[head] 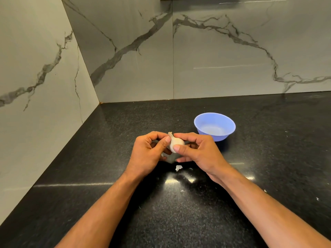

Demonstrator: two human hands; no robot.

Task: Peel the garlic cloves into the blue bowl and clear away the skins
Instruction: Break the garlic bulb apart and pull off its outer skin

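Both hands, left (149,151) & right (198,152), grip garlic bulb (176,143) over black counter (107,203), marble-look walls (223,51); maybe skin scrap (178,167) below.

Veined marble walls (125,51) meet black speckled counter (179,221).

Black speckled countertop (215,221) (glossy) with blue bowl (214,126), white skin scrap (178,167), scattered flecks.

Home kitchen corner being shown: black speckled stone countertop (125,203) being met by grey-veined marble-look wall panels (232,51); blue plastic bowl (214,126) sitting on it.
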